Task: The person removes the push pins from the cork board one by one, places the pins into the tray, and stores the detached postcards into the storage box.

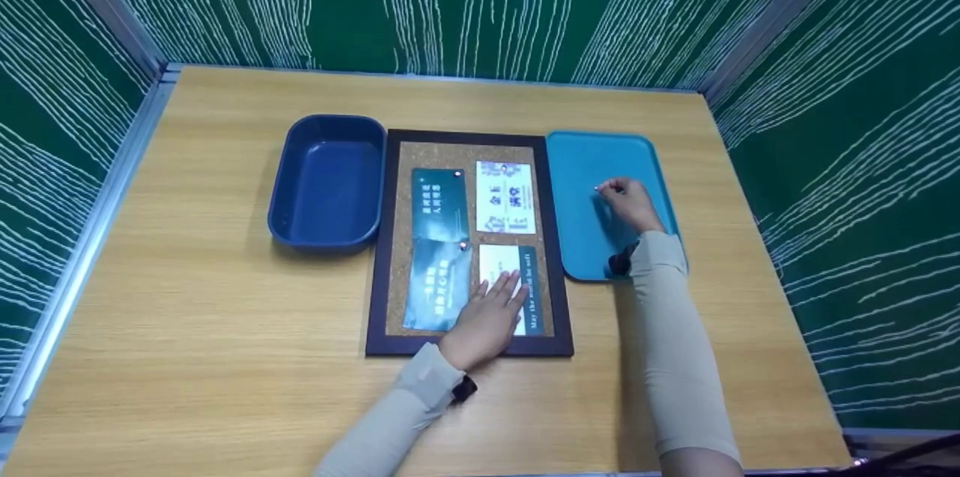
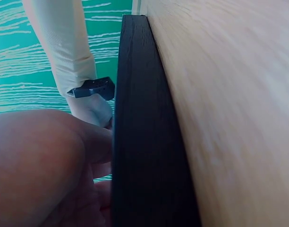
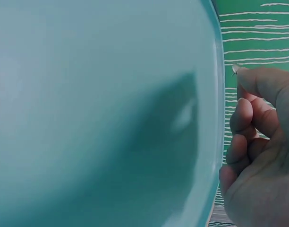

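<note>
My left hand (image 1: 484,323) rests with straight fingers on a white and dark green card (image 1: 531,289) at the lower right of a framed corkboard (image 1: 435,151). Above the light blue tray (image 1: 577,252), my right hand (image 1: 634,203) pinches a small clear push pin (image 3: 235,69) between thumb and forefinger. Two teal cards, an upper one (image 1: 439,211) and a lower one (image 1: 424,297), lie on the board's left half. A white card with a purple pattern (image 1: 506,211) sits at its upper right. Pin heads show on the upper cards and where the teal cards meet.
Left of the board stands a deep dark blue bin (image 1: 330,184). The board's dark frame (image 2: 142,118) rises slightly above the wooden table (image 1: 187,274). Green walls (image 1: 345,4) with white lines enclose the back and sides.
</note>
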Available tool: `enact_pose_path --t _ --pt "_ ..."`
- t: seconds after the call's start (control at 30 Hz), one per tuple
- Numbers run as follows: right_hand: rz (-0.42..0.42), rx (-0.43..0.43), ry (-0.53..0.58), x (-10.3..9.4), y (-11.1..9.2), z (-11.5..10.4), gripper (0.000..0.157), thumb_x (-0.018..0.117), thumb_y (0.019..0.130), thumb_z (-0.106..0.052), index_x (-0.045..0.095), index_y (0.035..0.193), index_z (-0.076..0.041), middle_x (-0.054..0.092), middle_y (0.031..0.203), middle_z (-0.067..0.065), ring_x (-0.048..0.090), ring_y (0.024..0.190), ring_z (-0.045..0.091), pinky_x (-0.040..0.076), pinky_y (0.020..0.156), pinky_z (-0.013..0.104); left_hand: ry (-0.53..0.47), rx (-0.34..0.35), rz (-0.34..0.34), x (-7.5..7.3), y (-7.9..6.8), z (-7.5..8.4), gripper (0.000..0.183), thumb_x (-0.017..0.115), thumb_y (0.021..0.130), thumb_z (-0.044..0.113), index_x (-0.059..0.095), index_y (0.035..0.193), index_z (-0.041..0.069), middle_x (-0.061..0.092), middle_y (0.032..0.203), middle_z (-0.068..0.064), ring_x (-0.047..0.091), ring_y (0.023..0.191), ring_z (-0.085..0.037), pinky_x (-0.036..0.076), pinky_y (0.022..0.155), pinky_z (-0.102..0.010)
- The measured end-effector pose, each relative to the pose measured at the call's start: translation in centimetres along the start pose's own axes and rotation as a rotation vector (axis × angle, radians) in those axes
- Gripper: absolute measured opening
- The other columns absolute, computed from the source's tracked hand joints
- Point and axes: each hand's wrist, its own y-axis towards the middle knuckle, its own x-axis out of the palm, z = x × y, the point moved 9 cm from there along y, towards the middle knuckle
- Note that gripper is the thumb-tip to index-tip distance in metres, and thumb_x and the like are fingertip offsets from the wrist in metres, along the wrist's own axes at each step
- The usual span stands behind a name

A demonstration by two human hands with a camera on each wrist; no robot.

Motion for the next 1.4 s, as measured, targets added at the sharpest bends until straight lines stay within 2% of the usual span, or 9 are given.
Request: enact_pose_path --t 0.2,0.3,0.97,1.2,1.4 --pt "0.043 -0.015 -0.033 -0.3 0.2 0.4 0.035 0.047 0.099 -0.029 0.064 0.113 -0.003 0.056 0.098 0.006 0.044 0.075 0.018 0.037 0.063 0.028 0.006 0.008 0.023 -0.1 0.0 0.1 0.046 0.041 0.103 0.025 0.040 0.147 0.011 0.027 0.158 -0.010 0.026 0.146 -0.024 0.026 0.118 -0.045" --pt "0.050 0.000 -0.032 -0.4 0.1 0.6 0.034 0.047 0.099 -0.029 0.064 0.113 -0.003 0.053 0.094 0.004 0.044 0.073 0.016 0.037 0.061 0.027 -0.010 0.006 0.016 0.0 0.0 0.1 0.047 0.041 0.103 0.025 0.039 0.148 0.011 0.026 0.158 -0.010 0.025 0.147 -0.024 0.025 0.119 -0.045" --pt "0.026 0.057 -0.052 -0.1 0.0 1.9 0.034 0.046 0.102 -0.029 0.062 0.117 -0.003 0.056 0.109 0.011 0.047 0.087 0.020 0.040 0.071 0.029 -0.008 -0.001 -0.001 0.2 0.0 0.0 0.048 0.038 0.104 0.026 0.036 0.149 0.012 0.024 0.159 -0.009 0.022 0.147 -0.024 0.023 0.119 -0.045" --pt "0.061 0.028 -0.083 -0.1 0.3 2.2 0.035 0.050 0.099 -0.030 0.064 0.113 -0.001 0.057 0.102 0.010 0.046 0.085 0.021 0.039 0.072 0.030 0.014 0.009 0.021 0.0 0.0 0.0 0.046 0.039 0.103 0.025 0.039 0.148 0.012 0.027 0.158 -0.009 0.025 0.147 -0.023 0.026 0.118 -0.044" --pt "0.036 0.044 -0.068 -0.1 0.1 2.4 0.038 0.048 0.100 -0.033 0.062 0.117 -0.001 0.058 0.112 0.014 0.047 0.090 0.022 0.039 0.074 0.029 -0.005 0.006 0.015 0.0 0.0 0.0 0.046 0.038 0.104 0.025 0.038 0.148 0.011 0.025 0.158 -0.010 0.023 0.147 -0.024 0.024 0.119 -0.045"
